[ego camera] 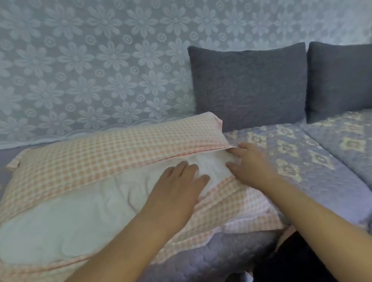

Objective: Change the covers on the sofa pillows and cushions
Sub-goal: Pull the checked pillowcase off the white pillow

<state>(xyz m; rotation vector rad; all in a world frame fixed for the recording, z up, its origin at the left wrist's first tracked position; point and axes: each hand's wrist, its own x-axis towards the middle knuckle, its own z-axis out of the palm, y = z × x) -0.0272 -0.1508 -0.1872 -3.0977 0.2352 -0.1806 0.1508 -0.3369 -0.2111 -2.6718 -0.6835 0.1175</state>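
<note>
On the quilted sofa [293,154], a checked cover [93,157] half-encloses a white pillow [64,221]; both hands, left [175,186] and right [249,164], press it flat-fingered.

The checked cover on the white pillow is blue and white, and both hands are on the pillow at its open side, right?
Not quite. The head view shows the checked cover is pink and white. The left hand and right hand do rest on the white pillow.

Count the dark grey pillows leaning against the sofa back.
2: one grey pillow stands upright behind the checked cushion's right end, the other grey pillow right of it, cut by the frame edge. More may lie out of view.
</note>
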